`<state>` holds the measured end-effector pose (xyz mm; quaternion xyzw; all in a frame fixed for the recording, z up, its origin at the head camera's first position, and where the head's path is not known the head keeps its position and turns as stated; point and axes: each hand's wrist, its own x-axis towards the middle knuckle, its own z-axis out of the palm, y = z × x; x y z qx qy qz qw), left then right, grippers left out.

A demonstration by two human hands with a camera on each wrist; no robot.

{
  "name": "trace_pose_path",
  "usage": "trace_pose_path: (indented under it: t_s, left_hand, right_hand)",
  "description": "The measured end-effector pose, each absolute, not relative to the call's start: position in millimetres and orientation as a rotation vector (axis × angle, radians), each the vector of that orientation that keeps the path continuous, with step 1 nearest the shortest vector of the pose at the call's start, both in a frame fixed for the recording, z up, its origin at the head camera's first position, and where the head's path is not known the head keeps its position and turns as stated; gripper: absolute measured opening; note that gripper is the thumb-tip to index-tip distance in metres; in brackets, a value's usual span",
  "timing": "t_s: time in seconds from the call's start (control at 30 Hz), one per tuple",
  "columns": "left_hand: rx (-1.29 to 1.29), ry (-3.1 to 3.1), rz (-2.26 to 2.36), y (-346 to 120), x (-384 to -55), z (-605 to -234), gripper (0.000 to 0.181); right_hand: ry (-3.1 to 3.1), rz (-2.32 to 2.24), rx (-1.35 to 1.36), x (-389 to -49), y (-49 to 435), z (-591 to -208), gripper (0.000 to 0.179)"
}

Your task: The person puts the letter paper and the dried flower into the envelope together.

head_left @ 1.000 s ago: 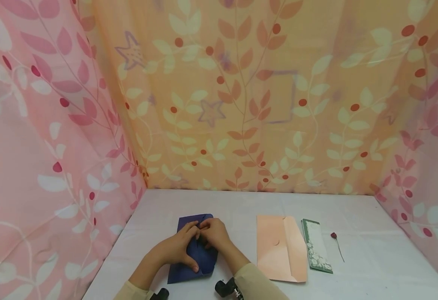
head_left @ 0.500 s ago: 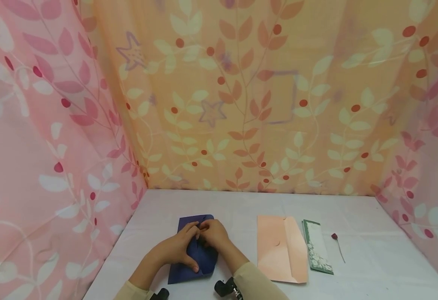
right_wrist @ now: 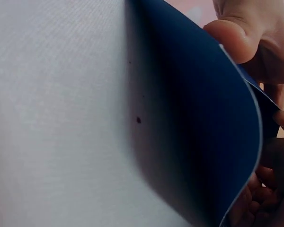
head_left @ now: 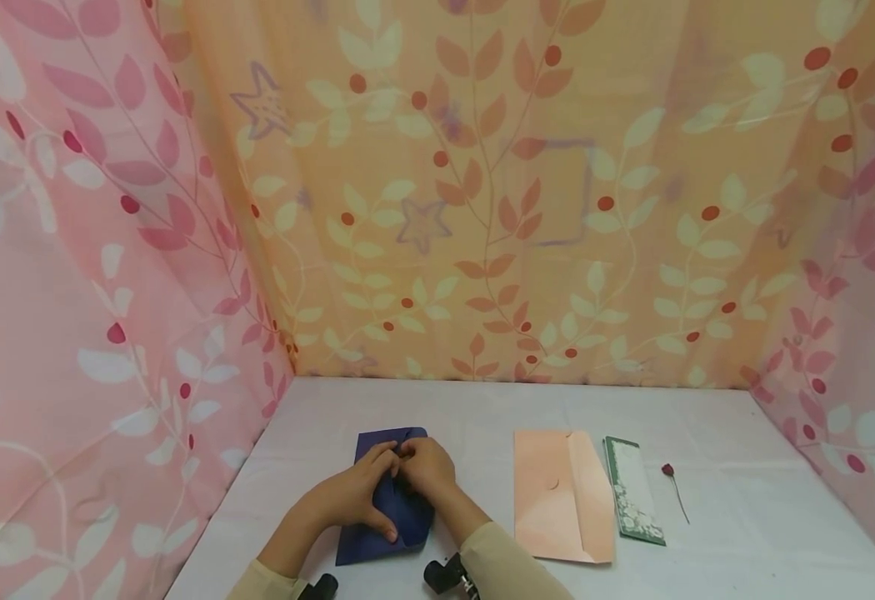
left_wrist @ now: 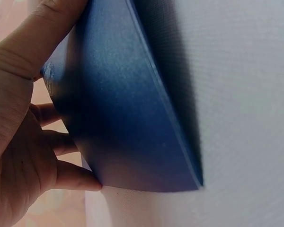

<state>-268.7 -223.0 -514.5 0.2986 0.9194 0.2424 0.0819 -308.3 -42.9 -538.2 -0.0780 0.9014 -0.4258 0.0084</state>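
A dark blue envelope lies on the white table, slightly raised off the cloth in both wrist views. My left hand grips it, the thumb low on its face and the fingers reaching to the flap area. In the left wrist view, fingertips of my left hand touch the edge of the envelope. With curled fingers, my right hand pinches the envelope near the middle of its flap. The fingertips of both hands meet there and hide the closure. The envelope's curved edge stands out in the right wrist view.
To the right lies a peach envelope with a small curved slit. Beside it are a green-bordered floral card or pad and a small dark red rose on a thin stem. Patterned curtains surround the white table.
My right forearm has shifted slightly to the left. Both hands keep their places on the blue envelope, and the other things stay where they were.
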Motion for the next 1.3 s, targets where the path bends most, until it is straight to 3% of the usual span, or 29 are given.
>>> trace_pose_path:
  t_s: [0.17,0.47,1.03,1.3]
  left_hand:
    - [0.9,2.751,0.716,-222,-268,-514,0.087]
    - [0.912,2.754,0.721,-223,-271,-518,0.087]
    - [0.917,2.762,0.721,-225,-269,-514,0.089]
    - [0.898,2.755,0.718,-223,-268,-514,0.087]
  right_hand:
    - [2.8,-1.372,-0.186,-309,-44,-536,0.015]
    - [2.888,-1.29,-0.102,-310,-51,-537,0.006]
    - [2.95,-1.234,-0.079,-312,-55,-534,0.005]
    - [2.877,-1.335,-0.324,-311,-42,-536,0.015]
